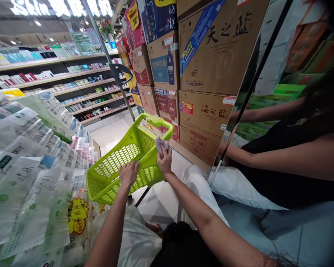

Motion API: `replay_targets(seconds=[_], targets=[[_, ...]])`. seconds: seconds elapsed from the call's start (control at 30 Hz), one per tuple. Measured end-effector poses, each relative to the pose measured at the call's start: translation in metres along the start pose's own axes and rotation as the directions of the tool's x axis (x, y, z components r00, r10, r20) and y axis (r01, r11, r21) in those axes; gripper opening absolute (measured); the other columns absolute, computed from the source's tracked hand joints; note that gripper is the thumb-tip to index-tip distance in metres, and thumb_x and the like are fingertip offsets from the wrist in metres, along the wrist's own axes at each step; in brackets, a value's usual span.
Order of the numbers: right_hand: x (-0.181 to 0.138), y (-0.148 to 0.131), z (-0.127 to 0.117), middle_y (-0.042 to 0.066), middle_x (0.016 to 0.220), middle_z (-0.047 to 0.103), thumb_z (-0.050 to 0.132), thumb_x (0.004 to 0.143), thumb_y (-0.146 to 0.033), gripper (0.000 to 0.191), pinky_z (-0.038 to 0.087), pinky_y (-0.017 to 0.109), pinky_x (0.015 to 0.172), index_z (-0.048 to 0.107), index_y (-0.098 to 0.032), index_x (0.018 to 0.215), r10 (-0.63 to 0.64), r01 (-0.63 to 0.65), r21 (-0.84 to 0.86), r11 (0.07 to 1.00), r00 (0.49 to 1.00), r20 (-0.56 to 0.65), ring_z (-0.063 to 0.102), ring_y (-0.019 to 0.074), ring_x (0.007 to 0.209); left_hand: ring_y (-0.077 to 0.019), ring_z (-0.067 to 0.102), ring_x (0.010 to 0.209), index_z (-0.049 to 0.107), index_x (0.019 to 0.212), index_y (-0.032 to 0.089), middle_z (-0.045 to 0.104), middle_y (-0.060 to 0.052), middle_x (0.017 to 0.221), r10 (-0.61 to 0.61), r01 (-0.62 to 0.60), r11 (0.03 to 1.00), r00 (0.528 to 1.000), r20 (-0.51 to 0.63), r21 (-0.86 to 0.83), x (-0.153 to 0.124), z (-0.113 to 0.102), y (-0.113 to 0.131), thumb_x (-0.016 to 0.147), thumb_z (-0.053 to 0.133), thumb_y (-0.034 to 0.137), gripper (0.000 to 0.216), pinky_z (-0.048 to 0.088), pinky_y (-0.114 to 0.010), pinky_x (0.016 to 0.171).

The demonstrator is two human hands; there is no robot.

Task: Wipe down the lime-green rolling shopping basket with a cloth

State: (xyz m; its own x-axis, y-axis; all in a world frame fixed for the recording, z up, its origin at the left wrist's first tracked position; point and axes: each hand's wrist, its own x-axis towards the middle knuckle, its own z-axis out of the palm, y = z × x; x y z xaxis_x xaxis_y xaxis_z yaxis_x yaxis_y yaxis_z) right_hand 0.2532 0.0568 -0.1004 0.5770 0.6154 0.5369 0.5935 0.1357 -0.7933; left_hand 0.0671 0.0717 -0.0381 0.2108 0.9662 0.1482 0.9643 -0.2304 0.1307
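A lime-green plastic shopping cart (114, 155) with latticed sides stands in front of me, its body slanting across the view. My left hand (128, 173) is closed over the near side rim, fingers curled across its top. In my right hand (164, 160) is a crumpled greyish-pink cloth (161, 145), pinched beside the cart's handle (167, 125). Part of the cloth is hidden behind the fingers. The cart's basket shows bare lattice and a divider panel inside.
Stacked cardboard cartons (208, 52) rise on the right next to a mirror (281, 148) reflecting me. Packs in clear plastic bags (25, 193) are piled close on the left, with a yellow price tag (78, 215). A metal pole (108, 55) and stocked shelves (58, 76) stand beyond.
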Motion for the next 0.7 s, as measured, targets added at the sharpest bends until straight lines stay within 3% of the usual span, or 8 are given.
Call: replay_targets(seconds=[0.13,0.23,0.3,0.5,0.63,0.7], targets=[[-0.018,0.013,0.012,0.022,0.144,0.050,0.047,0.088,-0.010,0.059,0.047,0.048,0.112,0.055,-0.017,0.146,0.137,-0.133,-0.074,0.988,0.989,0.053,0.047,0.0323,0.142,-0.0286,0.057,0.123,0.070,0.101,0.027,0.075,-0.006,0.119,-0.167,0.170,0.970,0.986,0.027,-0.174,0.005,0.004,0.026,0.105,0.029,0.051,0.047,0.030,-0.050,0.111],[-0.039,0.029,0.024,0.019,0.126,0.062,0.049,0.082,-0.007,0.058,0.055,0.045,0.098,0.057,-0.015,0.140,0.357,-0.345,-0.136,0.929,0.931,0.075,0.062,0.0315,0.123,-0.0294,0.056,0.119,0.066,0.089,0.025,0.075,-0.006,0.109,-0.169,0.177,0.961,0.984,0.054,-0.213,0.006,0.002,0.027,0.105,0.031,0.049,0.045,0.033,-0.049,0.106],[-0.038,0.029,0.030,0.016,0.115,0.065,0.051,0.082,-0.007,0.056,0.056,0.041,0.090,0.056,-0.016,0.137,0.434,-0.426,-0.115,0.897,0.899,0.052,0.067,0.0300,0.110,-0.0290,0.057,0.117,0.065,0.088,0.025,0.075,-0.006,0.107,-0.166,0.174,0.961,0.985,0.055,-0.216,0.006,0.000,0.024,0.105,0.033,0.046,0.042,0.033,-0.048,0.104],[0.002,-0.009,0.026,0.026,0.140,0.052,0.044,0.094,-0.018,0.056,0.047,0.044,0.108,0.042,-0.010,0.150,0.287,-0.286,0.029,0.958,0.957,-0.045,0.051,0.0315,0.135,-0.0271,0.056,0.117,0.063,0.088,0.025,0.074,-0.005,0.110,-0.144,0.148,0.970,0.989,0.036,-0.194,0.004,0.004,0.021,0.105,0.033,0.045,0.039,0.030,-0.047,0.104],[-0.019,0.003,0.019,0.025,0.136,0.054,0.038,0.095,-0.016,0.060,0.046,0.047,0.105,0.038,-0.012,0.155,0.307,-0.306,0.041,0.951,0.951,-0.036,0.052,0.0330,0.132,-0.0269,0.056,0.116,0.064,0.090,0.025,0.073,-0.005,0.108,-0.131,0.133,0.976,0.991,0.027,-0.172,0.003,0.010,0.024,0.105,0.033,0.045,0.040,0.031,-0.045,0.102],[-0.030,0.017,0.015,0.020,0.125,0.060,0.038,0.093,-0.014,0.065,0.048,0.045,0.100,0.034,-0.015,0.158,0.214,-0.215,-0.009,0.977,0.976,-0.023,0.059,0.0313,0.119,-0.0268,0.057,0.115,0.065,0.091,0.025,0.073,-0.005,0.106,-0.125,0.127,0.978,0.992,0.025,-0.166,0.003,0.011,0.025,0.105,0.033,0.045,0.040,0.032,-0.044,0.101]])
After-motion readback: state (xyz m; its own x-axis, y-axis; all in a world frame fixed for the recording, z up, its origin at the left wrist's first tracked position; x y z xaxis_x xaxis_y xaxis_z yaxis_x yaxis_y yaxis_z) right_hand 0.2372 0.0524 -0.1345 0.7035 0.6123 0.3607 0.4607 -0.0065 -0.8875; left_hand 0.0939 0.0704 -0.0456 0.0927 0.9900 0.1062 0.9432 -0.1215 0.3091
